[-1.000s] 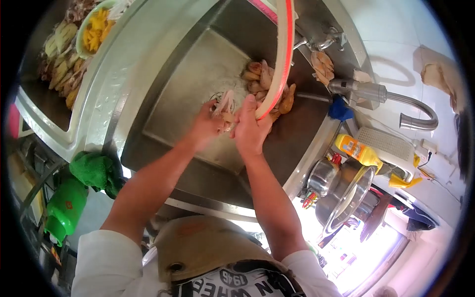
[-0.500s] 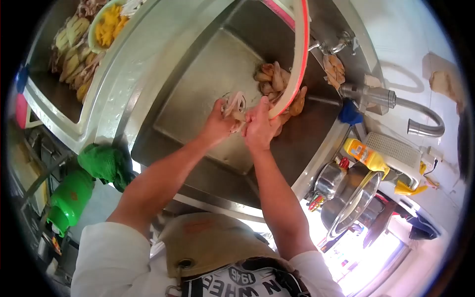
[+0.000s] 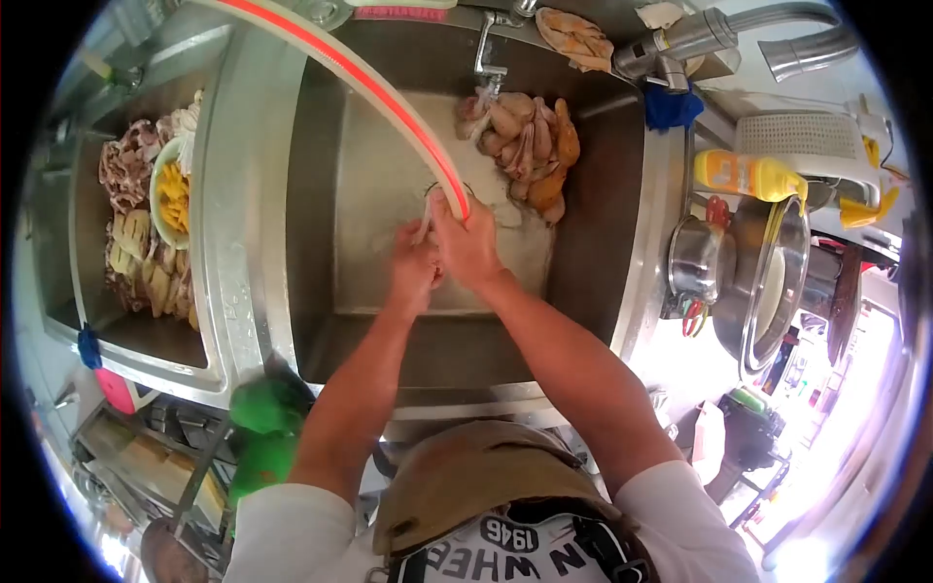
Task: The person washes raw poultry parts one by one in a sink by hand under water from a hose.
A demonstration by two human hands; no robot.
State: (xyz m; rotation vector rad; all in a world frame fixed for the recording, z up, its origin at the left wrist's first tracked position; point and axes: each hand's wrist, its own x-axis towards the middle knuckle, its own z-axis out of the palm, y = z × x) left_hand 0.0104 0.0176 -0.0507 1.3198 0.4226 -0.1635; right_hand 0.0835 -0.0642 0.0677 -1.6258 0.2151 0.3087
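Note:
In the steel sink (image 3: 379, 136), my right hand (image 3: 466, 248) is wrapped round the end of a pale hose (image 3: 389, 102) with a red stripe. My left hand (image 3: 416, 267) sits close beside it, slightly blurred, its fingers closed on a pale strip of raw chicken (image 3: 425, 225). Part of that strip is hidden by the hands. A drain opening shows partly behind my right hand. Beyond it, a heap of raw chicken pieces (image 3: 533, 146) lies against the far right corner of the sink.
A second basin at left holds more raw meat (image 3: 146, 253) and a bowl of yellow pieces (image 3: 173, 199). Faucets (image 3: 491, 44) line the back edge. On the right stand a yellow bottle (image 3: 748, 175), a steel pot (image 3: 695, 257) and a large steel bowl (image 3: 777, 291).
The view has turned and shifted. My hands have moved away from the chicken heap, toward the middle of the sink. The hose now curves in from the upper left. Both hands keep their holds.

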